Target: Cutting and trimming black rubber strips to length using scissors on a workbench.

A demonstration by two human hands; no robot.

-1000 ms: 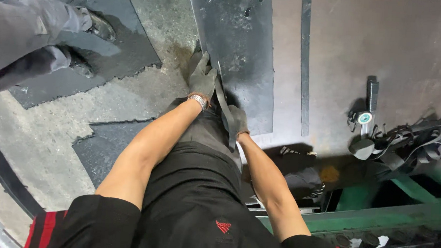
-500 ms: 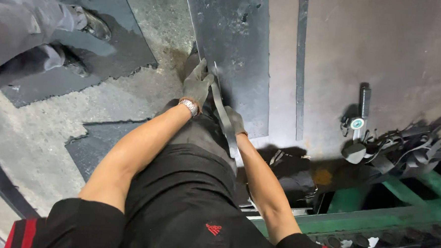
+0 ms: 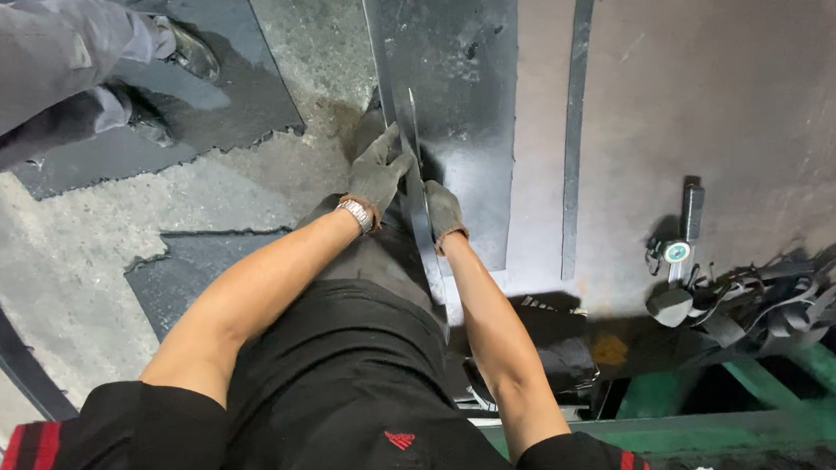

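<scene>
A large dark steel sheet [image 3: 461,105] lies flat on the brown metal workbench [image 3: 724,107], seen nearer than a second ago. Along its left edge a narrow grey metal strip [image 3: 421,216] is gripped by the gloved left hand [image 3: 379,167] and closed gloved right hand [image 3: 443,211], barely shifted. Grey-trousered legs of a co-worker [image 3: 59,69] are seen nearby.

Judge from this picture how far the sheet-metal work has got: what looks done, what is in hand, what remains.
Done: one narrow strip already lies loose on the big plate. In hand: the gloved left hand and right hand grip a second thin strip along the dark sheet's edge. Left: the wide dark sheet itself looks uncut.
</scene>
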